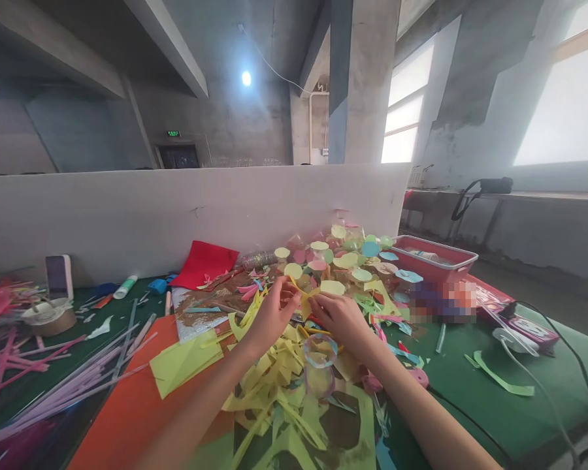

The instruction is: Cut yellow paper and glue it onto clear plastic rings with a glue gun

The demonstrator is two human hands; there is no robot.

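Yellow paper strip point(300, 292) runs btwn our hands; left hand point(269, 316) and right hand point(340, 318) fingers both pinch it, above tabletop point(470, 385) scraps.

Concrete walls point(255, 124), bright windows point(563, 111) rt, ceiling lamp point(245, 78) lit.

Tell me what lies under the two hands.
Under the left hand and right hand lies a heap of yellow paper scraps, with a clear plastic ring on it. The table beneath the heap is covered.
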